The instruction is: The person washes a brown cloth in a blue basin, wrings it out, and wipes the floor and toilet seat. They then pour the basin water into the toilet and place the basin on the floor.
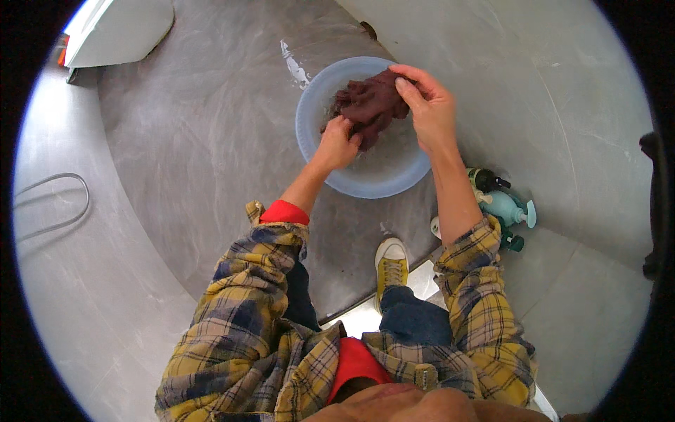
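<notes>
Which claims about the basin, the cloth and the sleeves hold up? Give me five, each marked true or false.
1. The left hand and right hand both touch the maroon cloth. True.
2. The round basin is bright red. False: it is pale blue.
3. A yellow sneaker has a white toe cap. True.
4. All bottles are left of the basin. False: the light-teal pump bottle is to its right.
5. Both wrists are covered. False: the plaid sleeves stop short of them.

Streaky grey floor (211,155); paler grey walls (562,91) both sides.
</notes>
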`<action>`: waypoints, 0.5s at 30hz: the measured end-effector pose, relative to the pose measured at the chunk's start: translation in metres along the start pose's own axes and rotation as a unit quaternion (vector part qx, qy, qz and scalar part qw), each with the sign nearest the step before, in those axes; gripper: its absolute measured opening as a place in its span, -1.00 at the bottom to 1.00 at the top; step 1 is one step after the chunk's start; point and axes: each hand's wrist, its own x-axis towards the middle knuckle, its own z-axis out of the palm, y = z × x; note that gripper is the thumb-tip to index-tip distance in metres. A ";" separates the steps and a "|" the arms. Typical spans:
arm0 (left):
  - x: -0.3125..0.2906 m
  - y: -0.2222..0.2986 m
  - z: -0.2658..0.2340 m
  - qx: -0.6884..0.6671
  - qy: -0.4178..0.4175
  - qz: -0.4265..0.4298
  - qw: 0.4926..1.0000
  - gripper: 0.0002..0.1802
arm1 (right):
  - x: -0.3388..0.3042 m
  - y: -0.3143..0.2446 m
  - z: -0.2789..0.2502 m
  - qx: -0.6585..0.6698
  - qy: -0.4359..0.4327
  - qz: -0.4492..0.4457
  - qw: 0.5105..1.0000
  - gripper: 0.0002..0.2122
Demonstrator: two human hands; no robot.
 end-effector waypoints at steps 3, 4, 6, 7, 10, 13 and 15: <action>0.013 0.018 -0.012 -0.326 0.014 -0.145 0.934 -0.72 | 0.000 -0.002 -0.001 0.030 -0.012 -0.016 0.999 -0.70; 0.018 0.022 -0.019 -0.392 0.015 -0.141 0.909 -0.73 | 0.001 0.005 -0.005 0.017 -0.006 -0.024 1.000 -0.66; 0.022 0.029 -0.033 -0.523 0.026 -0.115 0.844 -0.77 | -0.002 0.029 -0.011 -0.018 -0.009 -0.010 1.000 -0.57; 0.023 0.032 -0.039 -0.528 0.029 -0.147 0.836 -0.76 | -0.005 0.047 -0.008 -0.041 -0.015 0.018 0.999 -0.53; 0.021 0.035 -0.058 -0.509 0.058 -0.167 0.842 -0.75 | -0.011 0.076 -0.018 -0.070 -0.001 0.159 0.985 -0.48; 0.021 0.040 -0.083 -0.458 0.068 -0.169 0.870 -0.70 | -0.002 0.061 -0.037 -0.015 0.027 0.166 0.986 -0.51; 0.022 0.050 -0.103 -0.526 0.087 -0.103 0.840 -0.68 | 0.014 0.023 -0.052 0.033 0.039 0.108 0.993 -0.56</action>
